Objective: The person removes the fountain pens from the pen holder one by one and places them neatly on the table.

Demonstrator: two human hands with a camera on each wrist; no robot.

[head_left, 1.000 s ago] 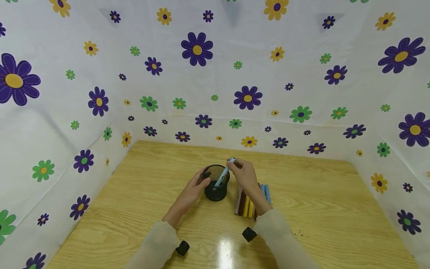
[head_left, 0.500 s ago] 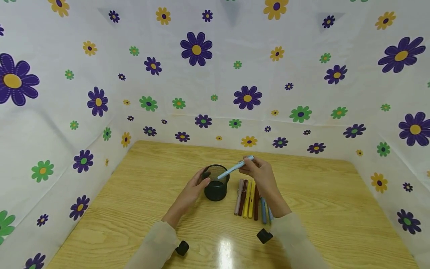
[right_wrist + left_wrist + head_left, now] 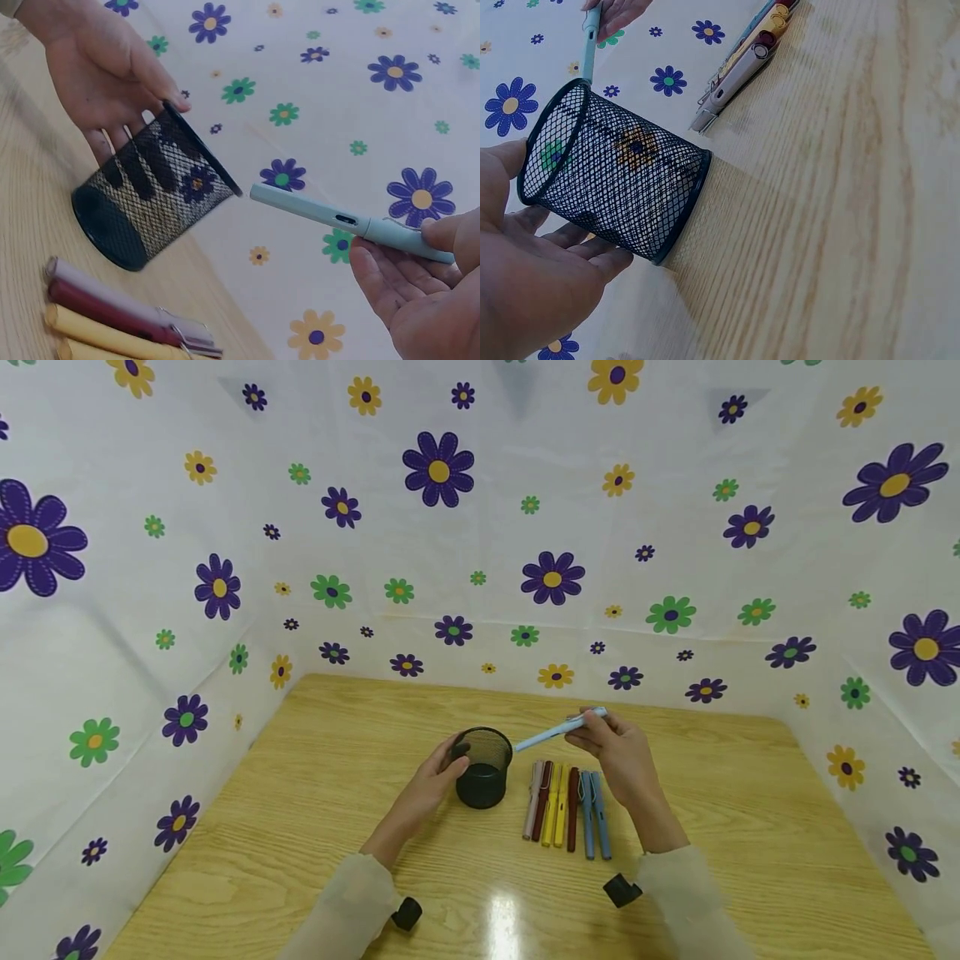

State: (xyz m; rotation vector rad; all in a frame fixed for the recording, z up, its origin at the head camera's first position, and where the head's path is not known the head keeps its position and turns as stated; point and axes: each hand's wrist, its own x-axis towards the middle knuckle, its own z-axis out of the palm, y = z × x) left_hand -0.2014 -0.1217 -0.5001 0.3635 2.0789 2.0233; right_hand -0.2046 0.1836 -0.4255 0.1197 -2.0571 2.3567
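A black mesh pen cup [image 3: 482,787] stands upright on the wooden table. My left hand [image 3: 431,787] holds it from the left, thumb at the rim and fingers along the mesh side, as the left wrist view shows. To the right of the cup, my right hand [image 3: 624,756] pinches a light blue pen [image 3: 551,735] by its capped end. The pen [image 3: 307,208] is raised and tilted, its free end pointing at the cup and just outside the rim. Through the mesh in the right wrist view, the left fingers show behind the cup [image 3: 154,187].
Below the right hand several capped pens lie side by side: a pinkish-grey one [image 3: 534,802], dark red ones [image 3: 573,810], yellow ones [image 3: 560,806] and blue ones [image 3: 587,818]. White flowered cloth [image 3: 480,527] walls the table [image 3: 360,727] at the back and sides.
The light blue pen was inside the cup; my right hand has drawn it out over the rim and to the right. My left hand and the cup have stayed put.
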